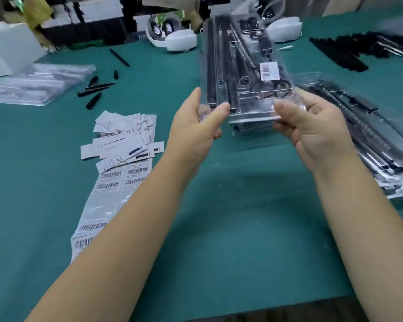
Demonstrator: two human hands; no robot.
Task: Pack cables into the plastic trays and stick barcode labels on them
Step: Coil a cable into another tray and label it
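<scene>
Both hands, left (196, 126) and right (312, 129), grip the near end of a clear plastic tray (219, 73). It hangs above the green tabletop (242, 228). A barcode label (269, 70) sits on it.

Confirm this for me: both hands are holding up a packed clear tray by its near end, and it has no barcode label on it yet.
Not quite. The head view shows a white barcode label already stuck on the clear tray. The rest stands: the left hand and right hand hold the packed tray up by its near end.
</scene>
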